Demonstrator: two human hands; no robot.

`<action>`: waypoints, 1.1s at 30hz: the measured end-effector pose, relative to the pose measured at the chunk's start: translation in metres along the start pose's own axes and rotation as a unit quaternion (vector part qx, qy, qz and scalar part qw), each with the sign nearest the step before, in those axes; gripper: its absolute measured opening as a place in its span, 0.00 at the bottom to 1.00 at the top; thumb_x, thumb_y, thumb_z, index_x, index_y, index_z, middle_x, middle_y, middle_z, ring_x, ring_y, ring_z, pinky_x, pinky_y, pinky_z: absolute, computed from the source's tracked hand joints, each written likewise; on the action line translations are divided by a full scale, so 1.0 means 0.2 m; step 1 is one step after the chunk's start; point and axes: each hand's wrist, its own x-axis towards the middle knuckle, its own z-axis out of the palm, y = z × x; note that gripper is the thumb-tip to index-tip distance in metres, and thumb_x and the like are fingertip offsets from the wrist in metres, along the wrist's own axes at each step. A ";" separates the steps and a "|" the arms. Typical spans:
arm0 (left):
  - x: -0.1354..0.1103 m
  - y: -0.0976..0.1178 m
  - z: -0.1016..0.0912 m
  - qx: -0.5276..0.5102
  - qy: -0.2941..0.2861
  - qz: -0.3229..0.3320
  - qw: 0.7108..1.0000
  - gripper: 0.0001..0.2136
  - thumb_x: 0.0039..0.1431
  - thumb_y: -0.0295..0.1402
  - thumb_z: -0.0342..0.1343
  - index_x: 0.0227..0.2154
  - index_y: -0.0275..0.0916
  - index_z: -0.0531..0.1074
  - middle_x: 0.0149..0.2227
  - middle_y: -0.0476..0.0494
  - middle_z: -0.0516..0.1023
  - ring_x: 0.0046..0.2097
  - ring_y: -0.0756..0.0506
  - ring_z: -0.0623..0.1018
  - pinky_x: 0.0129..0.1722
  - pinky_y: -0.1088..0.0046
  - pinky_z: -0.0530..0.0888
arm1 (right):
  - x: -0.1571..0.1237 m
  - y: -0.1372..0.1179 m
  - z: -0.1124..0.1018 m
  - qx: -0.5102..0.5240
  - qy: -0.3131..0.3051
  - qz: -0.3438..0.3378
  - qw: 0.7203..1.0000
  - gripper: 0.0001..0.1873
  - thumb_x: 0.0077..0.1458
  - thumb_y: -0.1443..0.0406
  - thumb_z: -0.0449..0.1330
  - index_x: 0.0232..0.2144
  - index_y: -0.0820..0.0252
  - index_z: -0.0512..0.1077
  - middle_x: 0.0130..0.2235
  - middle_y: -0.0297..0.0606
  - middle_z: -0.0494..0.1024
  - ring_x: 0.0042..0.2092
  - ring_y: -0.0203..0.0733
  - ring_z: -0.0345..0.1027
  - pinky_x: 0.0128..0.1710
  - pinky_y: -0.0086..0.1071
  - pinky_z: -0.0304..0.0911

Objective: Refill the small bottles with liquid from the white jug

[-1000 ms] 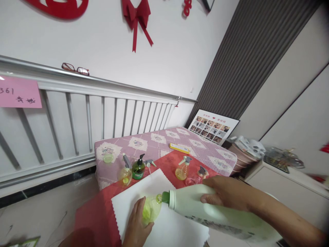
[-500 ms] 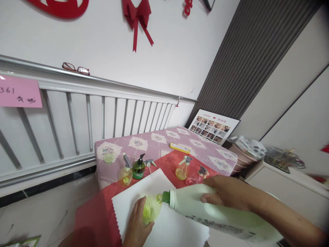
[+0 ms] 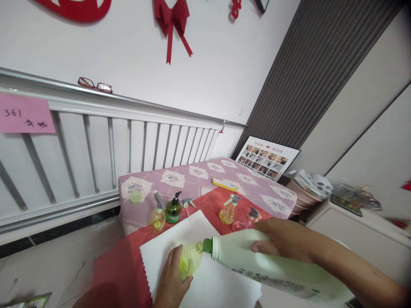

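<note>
My left hand [image 3: 173, 273] is wrapped round a clear yellow-green spray bottle [image 3: 190, 259] without its spray head, tilted over a white mat [image 3: 221, 278]. With my right hand [image 3: 279, 240] I grip a large pale green detergent jug [image 3: 272, 269] from above, lying nearly level. Its dark green spout [image 3: 207, 245] meets the small bottle's neck; I cannot make out liquid flowing between them. Behind the mat lies a loose spray head [image 3: 186, 204]. Near it stand a dark green pump bottle [image 3: 174, 209] and a clear spray bottle [image 3: 157, 217].
An amber spray bottle [image 3: 227, 213] and a pink spray bottle [image 3: 247, 221] stand on the red cloth [image 3: 205, 203]. A yellow case [image 3: 224, 184] and a pale green lid [image 3: 136, 196] lie on the floral tablecloth [image 3: 195, 172]. A white radiator [image 3: 135, 141] runs along the wall.
</note>
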 end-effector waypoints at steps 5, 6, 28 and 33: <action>0.00 0.01 0.00 -0.001 0.003 0.004 1.000 0.38 0.47 0.29 0.53 0.64 0.35 0.51 0.67 0.38 0.59 0.68 0.44 0.58 0.69 0.67 0.55 | 0.01 0.02 0.01 0.003 0.003 0.005 1.000 0.18 0.55 0.50 0.56 0.38 0.56 0.75 0.43 0.46 0.81 0.42 0.57 0.75 0.39 0.43 0.66; 0.00 0.01 0.00 0.001 0.005 0.005 1.000 0.38 0.47 0.28 0.53 0.64 0.34 0.51 0.66 0.38 0.60 0.68 0.44 0.58 0.69 0.67 0.55 | 0.01 0.02 0.01 0.002 0.002 0.002 1.000 0.19 0.55 0.50 0.56 0.38 0.56 0.75 0.43 0.46 0.81 0.43 0.56 0.75 0.39 0.42 0.66; 0.00 0.04 -0.02 0.007 0.005 0.003 1.000 0.39 0.47 0.28 0.53 0.65 0.34 0.51 0.66 0.37 0.61 0.67 0.40 0.60 0.68 0.65 0.57 | 0.01 -0.03 -0.02 -0.008 -0.009 0.021 1.000 0.17 0.54 0.51 0.56 0.36 0.56 0.75 0.43 0.45 0.81 0.43 0.55 0.74 0.37 0.40 0.62; 0.01 0.06 -0.02 0.023 -0.002 -0.038 0.999 0.43 0.44 0.34 0.59 0.65 0.40 0.50 0.65 0.39 0.63 0.66 0.36 0.61 0.68 0.59 0.59 | 0.02 -0.01 -0.01 0.006 0.004 0.016 1.000 0.16 0.53 0.52 0.57 0.36 0.56 0.76 0.41 0.45 0.81 0.41 0.54 0.74 0.36 0.39 0.60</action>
